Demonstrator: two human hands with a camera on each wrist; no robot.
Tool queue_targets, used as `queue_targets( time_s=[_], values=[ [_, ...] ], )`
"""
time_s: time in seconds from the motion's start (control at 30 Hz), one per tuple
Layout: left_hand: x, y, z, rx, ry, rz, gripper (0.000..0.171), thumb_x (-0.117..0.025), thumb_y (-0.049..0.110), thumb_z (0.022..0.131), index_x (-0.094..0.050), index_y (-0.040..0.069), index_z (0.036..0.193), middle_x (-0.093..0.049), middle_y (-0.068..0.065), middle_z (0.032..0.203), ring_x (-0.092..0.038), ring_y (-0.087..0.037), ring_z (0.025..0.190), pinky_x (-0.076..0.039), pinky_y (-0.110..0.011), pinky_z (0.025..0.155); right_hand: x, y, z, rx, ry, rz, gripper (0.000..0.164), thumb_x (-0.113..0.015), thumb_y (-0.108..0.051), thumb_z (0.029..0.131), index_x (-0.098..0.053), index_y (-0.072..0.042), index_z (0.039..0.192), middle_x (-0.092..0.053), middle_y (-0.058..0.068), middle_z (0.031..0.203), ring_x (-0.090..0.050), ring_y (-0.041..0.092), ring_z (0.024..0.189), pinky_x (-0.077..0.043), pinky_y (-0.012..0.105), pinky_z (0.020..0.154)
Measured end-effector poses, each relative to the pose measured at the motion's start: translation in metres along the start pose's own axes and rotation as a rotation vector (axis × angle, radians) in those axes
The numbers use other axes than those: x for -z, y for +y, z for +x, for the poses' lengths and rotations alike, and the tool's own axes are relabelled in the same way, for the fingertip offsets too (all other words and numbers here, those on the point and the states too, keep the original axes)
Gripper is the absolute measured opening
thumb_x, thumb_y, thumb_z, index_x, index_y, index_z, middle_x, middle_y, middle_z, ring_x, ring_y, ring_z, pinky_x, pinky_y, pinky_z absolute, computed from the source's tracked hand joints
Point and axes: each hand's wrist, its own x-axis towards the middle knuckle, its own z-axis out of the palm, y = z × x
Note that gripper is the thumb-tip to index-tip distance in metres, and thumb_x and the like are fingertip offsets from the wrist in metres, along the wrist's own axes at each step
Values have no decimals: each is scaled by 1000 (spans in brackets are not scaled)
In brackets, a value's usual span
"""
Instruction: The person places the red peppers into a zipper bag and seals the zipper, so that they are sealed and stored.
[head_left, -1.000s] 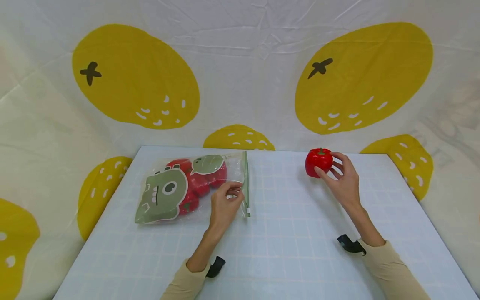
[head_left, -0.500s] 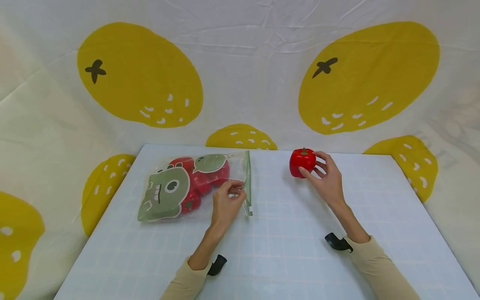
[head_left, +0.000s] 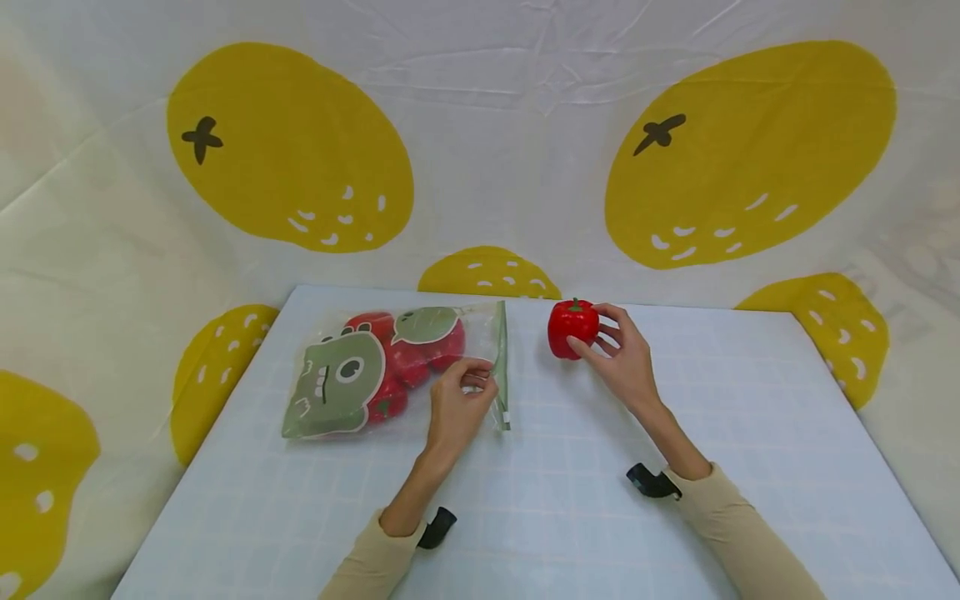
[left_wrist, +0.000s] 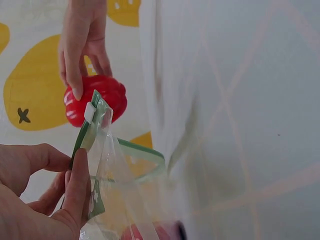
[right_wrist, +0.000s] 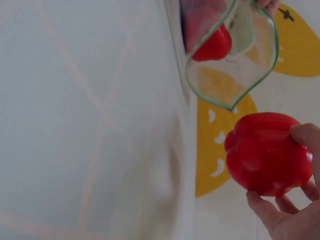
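A clear zip bag printed with a green cartoon creature lies on the table's left half, its green-edged mouth facing right. Inside it are several red bell peppers. My left hand pinches the bag's edge near the mouth. In the left wrist view a white slider sits at the end of the green zip strip. My right hand grips another red bell pepper with a green stem, just right of the mouth. The right wrist view shows the mouth spread apart, with a pepper inside.
The table has a pale blue checked cover. Behind it hangs a white cloth with large yellow fruit prints. Black wrist cameras are worn at both sleeve cuffs.
My right hand has carried the red bell pepper leftward, closer to the bag's mouth. The left hand keeps its pinch on the bag edge; the whole head view has shifted slightly.
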Motion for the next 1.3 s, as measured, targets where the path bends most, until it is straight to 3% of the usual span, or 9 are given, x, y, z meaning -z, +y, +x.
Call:
queue_targets(
  time_s=[0.37,0.73,1.3],
  values=[
    [2,0,0,-15,-7,25,13,-73,0,88,-74,1,101,-73,-8,94,-71,-20,79,-62,-27,72,-34,-9,-2,-17,-101,103,66,-83,-21,88,-49,-13,143,-54,8,144,-59,32,124,-56,47,97],
    [2,3,0,-25,1,39,14,-73,1,88,-73,1,102,-73,-9,95,-71,-21,79,-62,-29,73,-61,-13,-7,-34,-215,157,63,-82,-21,89,-49,-13,143,-55,7,142,-62,32,122,-57,34,94],
    [1,4,-3,-9,-39,52,19,-73,3,91,-70,1,110,-71,-10,100,-70,-21,85,-62,-28,77,-82,-15,-12,-79,-344,153,64,-80,-20,90,-47,-11,145,-55,15,143,-62,38,122,-56,47,96]
  ],
)
